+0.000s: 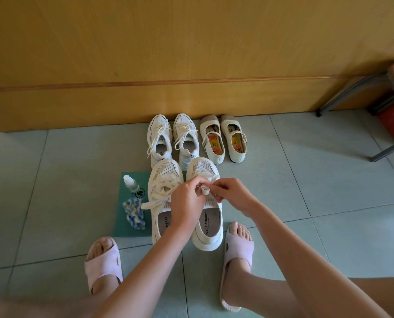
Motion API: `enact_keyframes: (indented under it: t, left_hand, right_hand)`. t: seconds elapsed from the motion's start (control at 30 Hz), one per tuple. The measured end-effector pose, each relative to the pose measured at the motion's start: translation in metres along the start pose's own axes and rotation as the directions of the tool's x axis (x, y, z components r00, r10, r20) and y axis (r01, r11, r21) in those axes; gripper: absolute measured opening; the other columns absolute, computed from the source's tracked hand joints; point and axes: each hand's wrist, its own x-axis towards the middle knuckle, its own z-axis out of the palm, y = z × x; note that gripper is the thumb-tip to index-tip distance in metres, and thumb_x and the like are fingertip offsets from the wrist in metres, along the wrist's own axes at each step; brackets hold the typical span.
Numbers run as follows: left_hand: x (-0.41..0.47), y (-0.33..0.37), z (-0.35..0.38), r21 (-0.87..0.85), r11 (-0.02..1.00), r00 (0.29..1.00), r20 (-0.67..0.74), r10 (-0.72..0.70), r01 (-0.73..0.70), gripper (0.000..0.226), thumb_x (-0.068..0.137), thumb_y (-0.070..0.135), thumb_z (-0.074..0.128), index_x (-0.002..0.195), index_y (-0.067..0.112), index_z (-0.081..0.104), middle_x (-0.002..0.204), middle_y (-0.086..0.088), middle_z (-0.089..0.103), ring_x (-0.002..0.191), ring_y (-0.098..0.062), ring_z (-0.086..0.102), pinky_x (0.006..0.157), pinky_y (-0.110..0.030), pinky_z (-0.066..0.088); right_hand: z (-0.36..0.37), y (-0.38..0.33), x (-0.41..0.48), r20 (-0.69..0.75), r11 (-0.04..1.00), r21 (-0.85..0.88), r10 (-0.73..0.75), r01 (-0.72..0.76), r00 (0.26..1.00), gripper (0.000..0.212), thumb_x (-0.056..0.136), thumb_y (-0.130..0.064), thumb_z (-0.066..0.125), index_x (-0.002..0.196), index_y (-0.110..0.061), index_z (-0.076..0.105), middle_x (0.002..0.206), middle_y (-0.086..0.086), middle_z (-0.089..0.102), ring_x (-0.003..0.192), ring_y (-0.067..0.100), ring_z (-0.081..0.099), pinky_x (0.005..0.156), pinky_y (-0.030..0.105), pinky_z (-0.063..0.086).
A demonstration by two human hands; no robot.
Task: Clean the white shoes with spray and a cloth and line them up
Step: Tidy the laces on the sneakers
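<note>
In the head view, two white mesh-toed sneakers [166, 180] are seen side by side on the glossy grey-green floor tiles [306, 191], their rubber soles thick and rounded. Over the right-hand one, a flat woven lace [205, 191] is pinched by the left hand [186, 203] and the right hand [235, 196], fingers curled; the knot appears half-formed, though it is partly hidden. Just to the left, a clear spray bottle [131, 184] and a fuzzy blue-and-yellow cloth [134, 214] are laid on a thin green mat [119, 223], the sneaker's sole overlapping its edge. Beyond, laced trainers [173, 138] and strap shoes [223, 138] are lined against the wooden wall panel [191, 53]. Open tile is seen at both sides; the far right is closed off by metal chair legs [352, 88]. The sneakers' heels are flanked by pink slippers [237, 249].
</note>
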Motion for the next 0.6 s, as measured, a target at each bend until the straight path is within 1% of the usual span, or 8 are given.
enact_keyframes:
  t: [0.07, 0.1, 0.2, 0.27, 0.33, 0.43, 0.53, 0.6]
  left_hand:
    - [-0.0032, 0.0019, 0.0035, 0.028, 0.999, 0.999, -0.048, 0.018, -0.017, 0.022, 0.076, 0.007, 0.072, 0.09, 0.023, 0.072, 0.074, 0.007, 0.071, 0.06, -0.006, 0.055, 0.047, -0.01, 0.032]
    - [-0.0046, 0.0017, 0.0061, 0.037, 0.999, 0.997, -0.068, 0.036, -0.033, 0.023, 0.074, 0.005, 0.073, 0.089, 0.023, 0.072, 0.074, 0.007, 0.071, 0.059, -0.007, 0.056, 0.047, -0.011, 0.034]
    - [-0.006, -0.0004, 0.0095, 0.051, 0.996, 0.992, -0.104, 0.077, -0.072, 0.028, 0.071, 0.0, 0.075, 0.09, 0.021, 0.072, 0.077, 0.007, 0.072, 0.064, -0.013, 0.063, 0.052, -0.024, 0.048]
    - [-0.0031, -0.0037, 0.0109, 0.081, 0.991, 0.989, -0.093, 0.112, -0.105, 0.031, 0.07, -0.002, 0.075, 0.093, 0.019, 0.072, 0.079, 0.005, 0.072, 0.065, -0.015, 0.063, 0.054, -0.026, 0.05]
    - [0.0003, -0.0039, 0.0104, 0.072, 0.993, 0.992, -0.081, 0.099, -0.093, 0.029, 0.072, -0.002, 0.075, 0.094, 0.017, 0.072, 0.082, 0.004, 0.072, 0.068, -0.013, 0.064, 0.056, -0.02, 0.046]
    - [0.0032, -0.0026, 0.0104, 0.0, 0.999, 0.997, -0.064, 0.036, -0.036, 0.025, 0.074, 0.0, 0.073, 0.092, 0.017, 0.072, 0.087, 0.005, 0.071, 0.074, -0.007, 0.061, 0.06, -0.007, 0.037]
    - [0.0025, -0.0038, 0.0096, -0.1, 0.992, 0.997, -0.04, 0.066, -0.07, 0.028, 0.073, -0.007, 0.071, 0.091, 0.014, 0.072, 0.09, 0.005, 0.068, 0.078, -0.001, 0.056, 0.067, 0.0, 0.038]
    - [0.0016, -0.0045, 0.0091, -0.161, 0.981, 0.994, -0.02, 0.103, -0.105, 0.028, 0.073, -0.009, 0.068, 0.091, 0.012, 0.072, 0.09, 0.009, 0.063, 0.081, 0.003, 0.055, 0.073, -0.001, 0.039]
  right_hand:
    - [0.0006, 0.0019, -0.0001, -0.015, 1.0, 0.01, 0.001, -0.001, 1.0, 0.032, 0.094, -0.021, 0.058, 0.081, 0.007, 0.064, 0.064, 0.002, 0.057, 0.056, 0.007, 0.05, 0.059, 0.011, 0.043]
    - [0.0008, 0.002, 0.0, -0.021, 1.0, 0.009, 0.003, -0.002, 1.0, 0.032, 0.094, -0.022, 0.058, 0.081, 0.007, 0.064, 0.063, 0.001, 0.057, 0.055, 0.006, 0.05, 0.058, 0.011, 0.043]
    - [0.0023, 0.0019, 0.0, -0.033, 1.0, 0.004, -0.003, 0.003, 0.999, 0.033, 0.093, -0.022, 0.058, 0.083, 0.008, 0.065, 0.065, 0.004, 0.058, 0.056, 0.008, 0.052, 0.058, 0.011, 0.043]
    - [0.0034, 0.0025, -0.0001, -0.026, 1.0, 0.011, 0.003, -0.003, 1.0, 0.032, 0.093, -0.019, 0.057, 0.086, 0.011, 0.065, 0.069, 0.008, 0.058, 0.058, 0.01, 0.052, 0.058, 0.012, 0.044]
    - [0.003, 0.0028, -0.0007, -0.015, 0.999, 0.035, 0.016, -0.015, 1.0, 0.027, 0.093, -0.015, 0.057, 0.087, 0.01, 0.065, 0.07, 0.008, 0.059, 0.059, 0.01, 0.053, 0.058, 0.011, 0.046]
    - [-0.0018, 0.0041, -0.0025, -0.005, 0.992, 0.129, 0.015, -0.014, 1.0, 0.012, 0.093, -0.005, 0.054, 0.087, -0.003, 0.065, 0.072, 0.005, 0.061, 0.063, 0.011, 0.056, 0.062, 0.014, 0.05]
    - [-0.0057, 0.0057, -0.0025, 0.007, 0.968, 0.25, 0.018, -0.019, 1.0, 0.021, 0.093, -0.001, 0.052, 0.106, -0.013, 0.063, 0.08, 0.005, 0.064, 0.067, 0.011, 0.057, 0.064, 0.021, 0.052]
    - [-0.0049, 0.0043, -0.0021, 0.041, 0.978, 0.209, -0.017, 0.008, 0.999, 0.021, 0.093, -0.001, 0.052, 0.101, -0.014, 0.067, 0.076, 0.002, 0.061, 0.065, 0.008, 0.054, 0.061, 0.02, 0.048]
